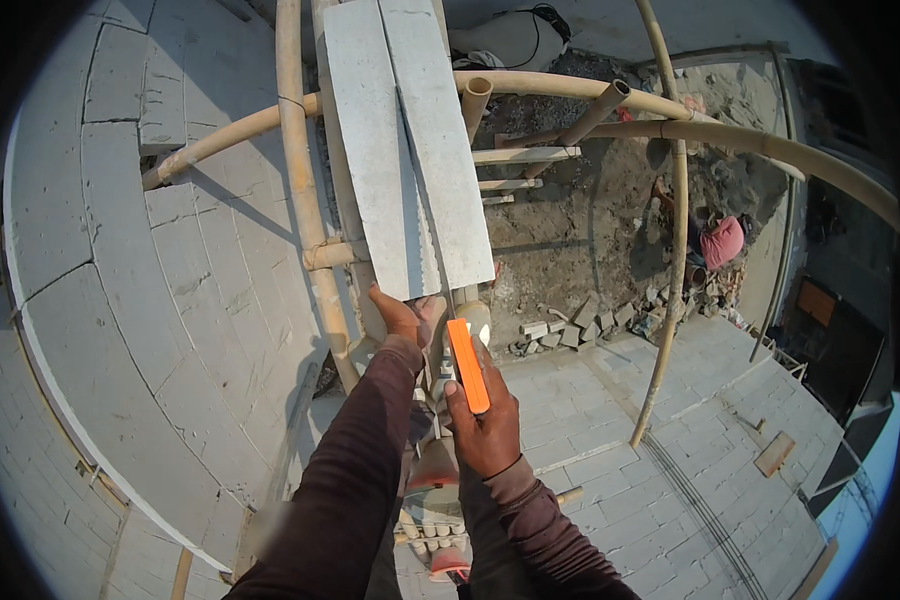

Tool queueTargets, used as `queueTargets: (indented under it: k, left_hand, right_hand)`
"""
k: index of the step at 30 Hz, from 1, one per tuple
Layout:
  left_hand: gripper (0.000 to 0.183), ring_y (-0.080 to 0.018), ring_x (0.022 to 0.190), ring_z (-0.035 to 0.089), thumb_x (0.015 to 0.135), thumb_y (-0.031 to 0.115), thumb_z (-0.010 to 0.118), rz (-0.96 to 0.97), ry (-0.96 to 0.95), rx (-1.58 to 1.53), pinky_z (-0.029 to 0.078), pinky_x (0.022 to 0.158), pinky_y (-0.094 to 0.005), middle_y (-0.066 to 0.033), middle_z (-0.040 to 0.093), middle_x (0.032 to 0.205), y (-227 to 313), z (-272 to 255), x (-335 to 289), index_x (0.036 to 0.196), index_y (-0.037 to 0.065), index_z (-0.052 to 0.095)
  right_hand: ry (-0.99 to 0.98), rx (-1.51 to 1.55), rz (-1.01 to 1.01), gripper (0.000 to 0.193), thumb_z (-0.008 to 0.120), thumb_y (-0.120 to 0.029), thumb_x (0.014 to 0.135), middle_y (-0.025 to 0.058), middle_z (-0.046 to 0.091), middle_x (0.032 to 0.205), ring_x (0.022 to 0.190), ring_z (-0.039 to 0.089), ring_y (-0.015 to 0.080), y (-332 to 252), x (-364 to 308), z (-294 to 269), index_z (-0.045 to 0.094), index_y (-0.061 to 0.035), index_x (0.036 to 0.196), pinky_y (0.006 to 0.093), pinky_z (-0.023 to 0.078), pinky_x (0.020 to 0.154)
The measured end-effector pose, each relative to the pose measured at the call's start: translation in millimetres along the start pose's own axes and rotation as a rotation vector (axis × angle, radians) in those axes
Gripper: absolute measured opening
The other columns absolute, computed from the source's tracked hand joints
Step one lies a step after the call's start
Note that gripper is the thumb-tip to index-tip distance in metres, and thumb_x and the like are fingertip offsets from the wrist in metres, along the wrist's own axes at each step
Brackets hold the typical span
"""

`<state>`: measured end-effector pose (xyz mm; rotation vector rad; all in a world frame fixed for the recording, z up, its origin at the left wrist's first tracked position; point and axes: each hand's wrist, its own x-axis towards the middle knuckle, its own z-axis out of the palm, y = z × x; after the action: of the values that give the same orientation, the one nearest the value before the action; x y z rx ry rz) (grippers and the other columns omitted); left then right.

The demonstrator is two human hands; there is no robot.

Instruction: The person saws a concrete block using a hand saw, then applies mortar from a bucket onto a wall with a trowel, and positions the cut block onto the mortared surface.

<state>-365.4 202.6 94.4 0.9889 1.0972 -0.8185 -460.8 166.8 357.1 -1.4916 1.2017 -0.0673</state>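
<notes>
A long pale grey lightweight concrete block (370, 150) lies lengthwise in front of me, with a narrow gap splitting it from a second long piece (445, 170) on its right. My left hand (402, 315) grips the near end of the left piece, thumb at its corner and the other fingers partly hidden beneath. In my right hand (490, 425) is the orange handle of a hand saw (467, 365), fingers wrapped round it. Its thin dark blade runs away from me into the gap between the two pieces; most of it is hidden there.
Bamboo scaffold poles (295, 150) stand left of the block, and others (675, 250) cross on the right. A grey block wall (100, 220) rises at left. Far below right, a person in a pink top (722, 242) is by rubble (590, 320). My feet are high above ground.
</notes>
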Motion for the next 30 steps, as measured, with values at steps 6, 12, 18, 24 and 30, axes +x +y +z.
queueTargets:
  k: [6,12,18,24,30]
  left_hand:
    - [0.078,-0.0345,0.12,0.059,0.09,0.068,0.042,-0.015,0.017,0.003,0.048,0.103,-0.0549,-0.0158,0.058,0.137,-15.8,-29.7,29.9,0.141,0.01,0.053]
    - [0.08,-0.033,0.12,0.059,0.094,0.069,0.044,0.07,0.202,0.473,0.045,0.101,-0.046,-0.0165,0.062,0.13,-11.4,-36.2,23.1,0.139,0.004,0.051]
    - [0.08,-0.0452,0.139,0.045,0.101,0.052,0.056,0.867,0.079,1.045,0.037,0.115,-0.0472,-0.0333,0.046,0.146,65.1,-0.3,51.1,0.145,-0.012,0.042]
    - [0.074,-0.0455,0.128,0.057,0.1,0.045,0.059,0.904,-0.114,1.395,0.044,0.111,-0.0452,-0.0328,0.057,0.139,113.0,81.5,66.5,0.145,-0.012,0.047]
    - [0.062,-0.0345,0.12,0.065,0.101,0.036,0.062,0.789,-0.271,1.325,0.047,0.105,-0.0379,-0.0246,0.066,0.134,109.1,68.9,63.3,0.144,-0.008,0.053]
  right_hand:
    - [-0.004,-0.068,-0.054,0.056,0.068,-0.017,0.099,0.0287,0.067,0.126,0.114,0.068,0.0439,80.2,-13.7,5.7,0.049,0.0033,0.147,0.0447,0.054,0.095]
    - [0.003,-0.053,0.012,0.054,0.067,-0.019,0.099,0.0283,0.068,0.121,0.112,0.068,0.0463,141.5,-9.3,15.0,0.05,0.0025,0.146,0.0441,0.055,0.092]
    - [-0.055,-0.119,-0.049,0.054,0.065,-0.02,0.101,0.0279,0.062,0.133,0.116,0.066,0.0457,146.7,-81.0,-3.7,0.048,-0.0001,0.149,0.0433,0.056,0.092]
    - [-0.1,-0.193,0.086,0.054,0.068,-0.022,0.101,0.0237,0.069,0.119,0.105,0.069,0.0429,163.1,-78.4,-6.7,0.05,-0.0026,0.148,0.0442,0.055,0.086]
    - [-0.007,-0.007,0.021,0.051,0.067,-0.019,0.1,0.0231,0.067,0.114,0.101,0.068,0.0433,140.9,34.1,22.2,0.052,-0.0033,0.146,0.0423,0.055,0.086]
